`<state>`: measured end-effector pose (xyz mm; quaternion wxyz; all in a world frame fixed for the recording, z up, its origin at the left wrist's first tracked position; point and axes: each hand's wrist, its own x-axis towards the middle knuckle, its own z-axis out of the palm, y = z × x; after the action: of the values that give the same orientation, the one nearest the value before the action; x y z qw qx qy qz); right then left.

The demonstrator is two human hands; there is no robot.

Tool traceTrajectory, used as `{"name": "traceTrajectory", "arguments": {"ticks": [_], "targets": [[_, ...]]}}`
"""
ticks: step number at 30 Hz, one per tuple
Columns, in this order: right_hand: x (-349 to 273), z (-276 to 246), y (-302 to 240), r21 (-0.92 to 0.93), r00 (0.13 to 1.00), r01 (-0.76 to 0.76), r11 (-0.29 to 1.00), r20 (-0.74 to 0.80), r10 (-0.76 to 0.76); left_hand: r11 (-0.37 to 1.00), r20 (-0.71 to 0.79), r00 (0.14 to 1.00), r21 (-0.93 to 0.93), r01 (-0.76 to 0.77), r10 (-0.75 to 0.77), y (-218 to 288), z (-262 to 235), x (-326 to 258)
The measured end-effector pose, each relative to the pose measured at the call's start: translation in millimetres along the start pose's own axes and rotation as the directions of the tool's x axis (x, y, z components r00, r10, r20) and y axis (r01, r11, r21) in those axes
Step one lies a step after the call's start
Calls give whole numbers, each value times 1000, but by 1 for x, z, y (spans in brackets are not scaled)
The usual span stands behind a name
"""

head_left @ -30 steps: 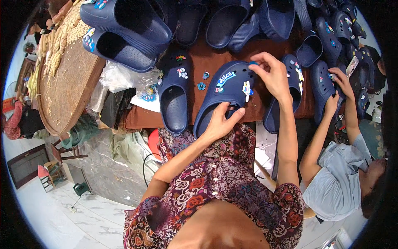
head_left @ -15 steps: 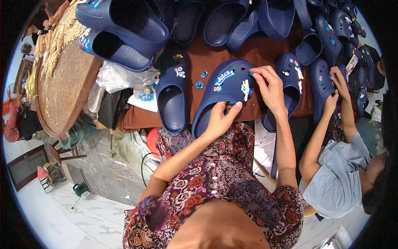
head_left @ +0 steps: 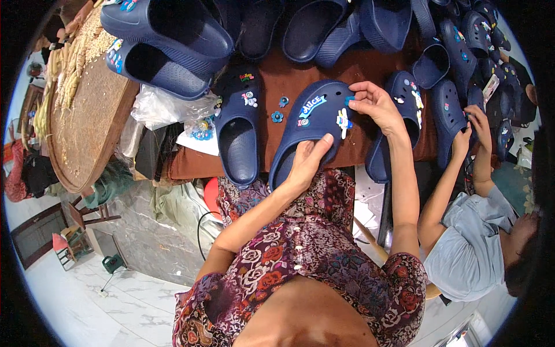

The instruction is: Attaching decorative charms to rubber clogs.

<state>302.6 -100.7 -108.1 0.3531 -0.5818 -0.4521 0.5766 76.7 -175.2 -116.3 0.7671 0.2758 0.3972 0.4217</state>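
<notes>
— Navy foam clog (head_left: 309,124), centre of frame, toe toward twelve o'clock, resting on the brown table (head_left: 289,78). Decorated with a lettered badge, a small round charm and a white-and-yellow charm (head_left: 344,121) near the toe.

— And the hands?

— Left hand (head_left: 306,162) at six o'clock of the clog, clamped on its heel end, thumb laid up over the rim. Right hand (head_left: 376,104) at two o'clock of the clog, fingertips pinched together at the toe edge, just above the white-and-yellow charm. Cannot tell whether anything sits between those fingertips.

— Around it?

— At nine o'clock, just beside, a second navy clog (head_left: 240,127) with charms on its toe. Between the two, loose blue flower charms (head_left: 277,117) on the table. At three o'clock, another decorated clog (head_left: 399,115), partly under the right wrist. At twelve o'clock, a row of plain navy clogs (head_left: 324,29). Further toward nine o'clock, clear plastic bags (head_left: 167,107), then a round woven tray (head_left: 87,121).

— Anybody else?

— At three o'clock, another person in a grey shirt (head_left: 471,243), one hand (head_left: 477,118) on a clog at the table's right edge.
</notes>
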Motion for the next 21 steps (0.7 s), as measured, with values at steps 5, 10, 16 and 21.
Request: {"name": "traceTrajectory", "arguments": {"ticks": [5, 10, 16, 21], "targets": [[1, 7, -1, -43, 995, 23, 999, -94, -27, 985, -14, 991, -119, 127, -129, -2, -4, 1], [9, -2, 7, 201, 976, -210, 957, 107, 191, 983, -7, 989, -117, 143, -144, -2, -3, 1], [13, 0, 10, 239, 981, -187, 953, 100, 167, 983, -3, 992, -130, 126, -128, -11, -12, 2], [1, 11, 10, 270, 983, -158, 950, 135, 125, 961, -5, 977, -181, 211, -215, -8, -18, -3]]}}
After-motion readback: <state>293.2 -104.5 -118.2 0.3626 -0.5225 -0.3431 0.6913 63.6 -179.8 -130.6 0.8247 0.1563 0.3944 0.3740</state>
